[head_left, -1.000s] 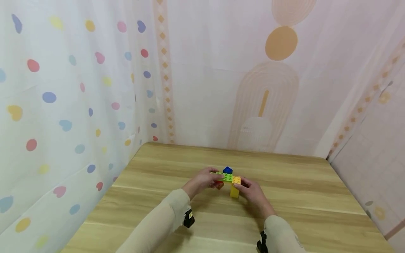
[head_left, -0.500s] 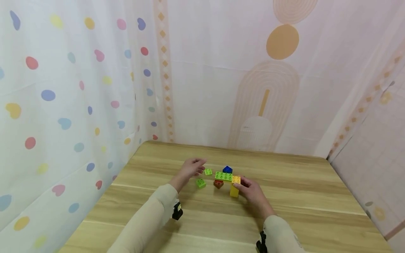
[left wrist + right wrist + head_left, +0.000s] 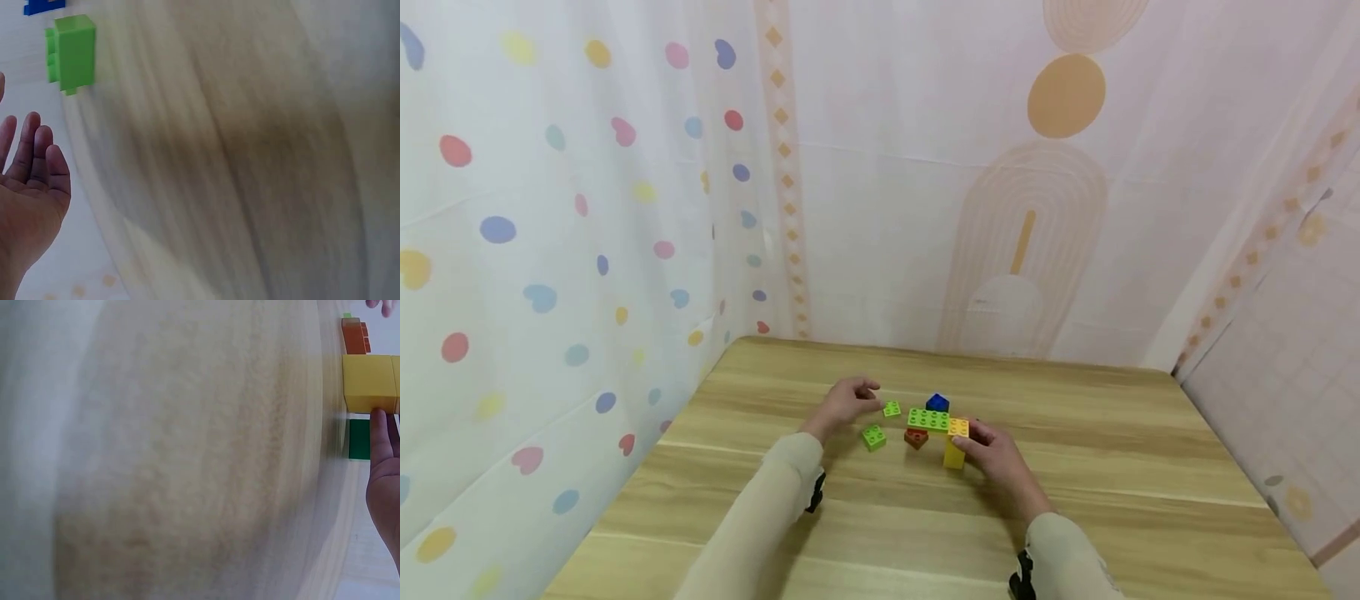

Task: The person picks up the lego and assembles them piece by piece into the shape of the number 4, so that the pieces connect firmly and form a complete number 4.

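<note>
My right hand (image 3: 996, 454) grips the upright yellow brick stack (image 3: 954, 450) between thumb and fingers; its side also shows in the right wrist view as a yellow block (image 3: 370, 381). A long light-green brick (image 3: 928, 419) reaches left from the top of the stack. My left hand (image 3: 846, 404) has its fingertips right at a small light-green brick (image 3: 891, 409), and its fingers look loosely bent in the left wrist view, where the palm (image 3: 31, 212) shows nothing held. Nearer to me lies another light-green brick (image 3: 874, 437).
Below the long brick sits an orange-brown brick (image 3: 916, 439). A blue pointed brick (image 3: 937, 402) stands behind it. A dark green brick (image 3: 359, 439) shows beyond the yellow block in the right wrist view. All are on a wooden table (image 3: 1112, 467) with curtains around it.
My left hand has let go of the long light-green brick and moved left, then lowered toward the small light-green brick. My right hand has kept its grip on the yellow stack.
</note>
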`<move>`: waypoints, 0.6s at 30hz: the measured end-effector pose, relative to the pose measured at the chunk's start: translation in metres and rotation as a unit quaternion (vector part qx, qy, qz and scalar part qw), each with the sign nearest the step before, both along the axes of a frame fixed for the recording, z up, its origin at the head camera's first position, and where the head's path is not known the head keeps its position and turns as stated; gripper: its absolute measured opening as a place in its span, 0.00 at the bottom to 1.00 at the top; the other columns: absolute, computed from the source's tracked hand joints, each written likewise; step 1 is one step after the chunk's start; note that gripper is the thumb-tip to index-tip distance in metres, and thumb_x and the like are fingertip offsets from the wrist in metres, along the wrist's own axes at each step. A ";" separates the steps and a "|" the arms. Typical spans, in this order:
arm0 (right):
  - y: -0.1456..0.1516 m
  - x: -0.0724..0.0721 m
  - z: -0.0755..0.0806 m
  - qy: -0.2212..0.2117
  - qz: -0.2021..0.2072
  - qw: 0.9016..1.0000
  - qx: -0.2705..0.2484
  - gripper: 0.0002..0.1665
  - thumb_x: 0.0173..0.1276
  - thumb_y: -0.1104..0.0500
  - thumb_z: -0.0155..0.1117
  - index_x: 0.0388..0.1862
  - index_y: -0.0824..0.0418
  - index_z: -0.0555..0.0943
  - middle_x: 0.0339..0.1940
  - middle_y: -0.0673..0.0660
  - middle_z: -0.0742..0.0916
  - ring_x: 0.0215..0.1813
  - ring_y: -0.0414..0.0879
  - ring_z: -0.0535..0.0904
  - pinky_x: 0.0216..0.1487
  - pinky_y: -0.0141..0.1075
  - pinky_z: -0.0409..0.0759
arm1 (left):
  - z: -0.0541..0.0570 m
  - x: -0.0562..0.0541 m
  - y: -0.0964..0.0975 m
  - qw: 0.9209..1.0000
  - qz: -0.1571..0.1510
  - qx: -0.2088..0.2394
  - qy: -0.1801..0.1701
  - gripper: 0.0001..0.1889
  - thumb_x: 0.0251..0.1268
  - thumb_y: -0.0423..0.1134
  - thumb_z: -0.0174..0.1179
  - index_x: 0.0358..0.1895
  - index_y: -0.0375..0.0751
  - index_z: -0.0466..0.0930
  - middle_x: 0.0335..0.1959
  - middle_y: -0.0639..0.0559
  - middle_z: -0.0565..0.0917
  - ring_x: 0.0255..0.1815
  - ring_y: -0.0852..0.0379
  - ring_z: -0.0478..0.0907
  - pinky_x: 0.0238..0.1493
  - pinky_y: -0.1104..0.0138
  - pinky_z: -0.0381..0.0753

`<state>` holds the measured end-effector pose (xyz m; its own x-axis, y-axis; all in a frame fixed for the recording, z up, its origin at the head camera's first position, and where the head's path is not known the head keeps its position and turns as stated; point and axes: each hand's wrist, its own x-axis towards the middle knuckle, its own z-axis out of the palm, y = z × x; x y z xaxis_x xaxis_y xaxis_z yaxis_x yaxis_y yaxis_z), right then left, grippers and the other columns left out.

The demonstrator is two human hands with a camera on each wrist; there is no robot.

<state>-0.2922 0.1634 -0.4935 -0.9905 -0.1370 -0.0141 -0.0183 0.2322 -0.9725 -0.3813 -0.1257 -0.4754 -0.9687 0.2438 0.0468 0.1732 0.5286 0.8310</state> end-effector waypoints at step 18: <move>-0.004 0.009 0.001 -0.009 -0.002 1.000 0.001 0.27 0.72 0.51 0.65 0.66 0.60 0.77 0.56 0.57 0.83 0.56 0.50 0.79 0.57 0.45 0.78 | -0.018 -0.005 0.011 0.999 -0.016 -0.038 -0.030 0.21 0.62 0.38 0.70 0.57 0.34 0.79 0.46 0.46 0.81 0.49 0.50 0.77 0.54 0.55 0.75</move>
<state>-0.2832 0.1594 -0.4928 -0.9905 -0.1338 -0.0331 0.0008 0.2346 -0.9721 -0.3868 -0.1151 -0.4932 -0.9610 0.2748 -0.0304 0.1420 0.5849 0.7986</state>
